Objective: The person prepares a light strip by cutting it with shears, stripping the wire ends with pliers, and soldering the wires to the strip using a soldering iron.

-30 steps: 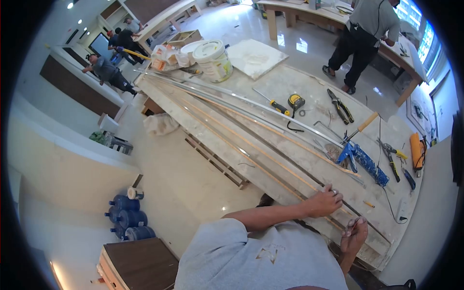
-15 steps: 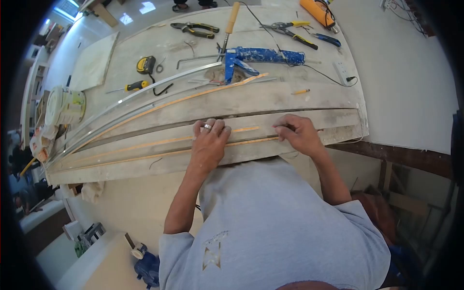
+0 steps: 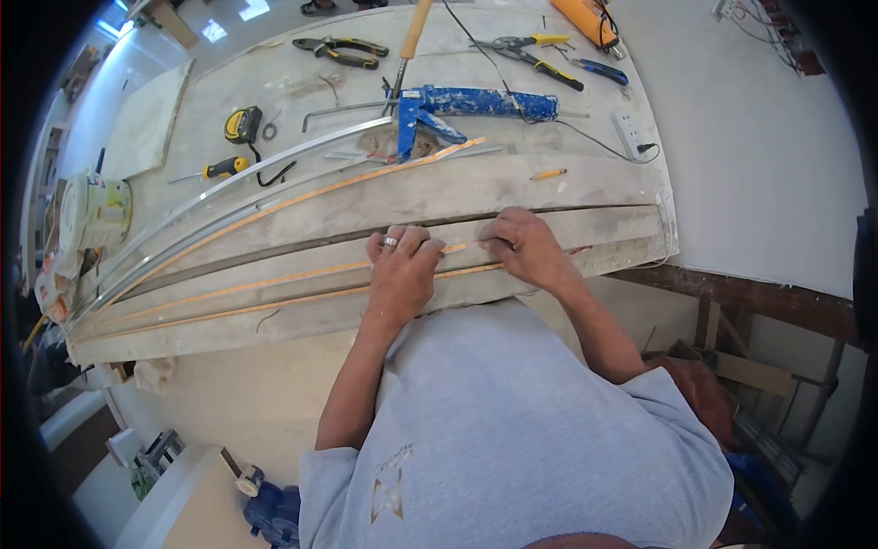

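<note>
My left hand (image 3: 402, 270), with a ring on one finger, is curled over an orange-edged strip (image 3: 320, 274) lying along the near plank. Its fingertips press on the strip close to its right end. Just right of that end, my right hand (image 3: 526, 245) is closed in a pinch; whatever is between the fingertips is too small to make out. A second orange-edged strip (image 3: 274, 307) runs nearer to my body and passes under both hands.
Beyond the planks lie a blue caulking gun (image 3: 485, 102), pliers (image 3: 343, 51), snips (image 3: 530, 57), a tape measure (image 3: 241, 124), a screwdriver (image 3: 224, 167) and a pencil (image 3: 550, 174). A bucket (image 3: 105, 212) stands left. A power socket (image 3: 631, 135) is at the right.
My right hand has moved left, closer to my left hand and the end of the upper strip. The view has shifted slightly. My left hand stays on the strip.
</note>
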Motion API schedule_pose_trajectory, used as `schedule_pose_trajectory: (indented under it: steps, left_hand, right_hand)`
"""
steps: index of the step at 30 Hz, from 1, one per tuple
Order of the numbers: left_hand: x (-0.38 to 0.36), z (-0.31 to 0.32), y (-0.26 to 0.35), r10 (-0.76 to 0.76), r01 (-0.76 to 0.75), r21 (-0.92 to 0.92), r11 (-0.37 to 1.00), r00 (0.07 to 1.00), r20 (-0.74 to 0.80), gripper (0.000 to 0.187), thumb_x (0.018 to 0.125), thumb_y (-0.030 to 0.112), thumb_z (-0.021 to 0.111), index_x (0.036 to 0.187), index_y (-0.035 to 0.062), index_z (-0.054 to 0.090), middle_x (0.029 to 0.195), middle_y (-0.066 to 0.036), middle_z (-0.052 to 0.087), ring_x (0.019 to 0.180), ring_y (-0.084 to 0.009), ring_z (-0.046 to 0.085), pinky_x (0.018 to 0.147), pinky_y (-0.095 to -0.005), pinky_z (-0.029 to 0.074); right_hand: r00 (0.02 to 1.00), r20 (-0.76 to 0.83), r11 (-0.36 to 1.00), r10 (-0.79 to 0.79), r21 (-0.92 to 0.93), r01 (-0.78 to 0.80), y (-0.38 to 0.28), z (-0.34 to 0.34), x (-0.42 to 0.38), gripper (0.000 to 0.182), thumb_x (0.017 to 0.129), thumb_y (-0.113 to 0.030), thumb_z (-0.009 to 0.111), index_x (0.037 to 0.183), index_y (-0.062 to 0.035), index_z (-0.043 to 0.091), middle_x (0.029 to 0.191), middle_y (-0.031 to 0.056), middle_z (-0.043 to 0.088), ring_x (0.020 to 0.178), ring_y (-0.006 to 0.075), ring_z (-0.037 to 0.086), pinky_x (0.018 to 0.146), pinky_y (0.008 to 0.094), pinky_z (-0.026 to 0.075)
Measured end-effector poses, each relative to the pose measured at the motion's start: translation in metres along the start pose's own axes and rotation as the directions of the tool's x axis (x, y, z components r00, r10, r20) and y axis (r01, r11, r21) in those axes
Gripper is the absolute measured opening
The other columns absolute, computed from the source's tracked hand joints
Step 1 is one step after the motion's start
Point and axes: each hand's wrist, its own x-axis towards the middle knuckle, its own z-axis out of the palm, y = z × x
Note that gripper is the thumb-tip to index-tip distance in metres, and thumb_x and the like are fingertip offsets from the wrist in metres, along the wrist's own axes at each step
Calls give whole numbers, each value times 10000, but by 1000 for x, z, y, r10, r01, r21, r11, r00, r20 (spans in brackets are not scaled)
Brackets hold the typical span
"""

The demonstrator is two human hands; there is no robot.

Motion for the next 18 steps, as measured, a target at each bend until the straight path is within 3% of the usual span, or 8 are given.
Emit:
schedule_pose_trajectory:
  steps: [18]
  left_hand:
    - [3,-6,3,-22,22,-19,1000,1000,20,199,827,136,753,1012,173,691,1003,5,620,1003,-233,556,888,-429,331]
  right_hand:
    - [993,-19,989,-115,-99,113,7,7,2,102,807,-68,750,901,-85,712,844,75,639,853,287,617,763,409,502]
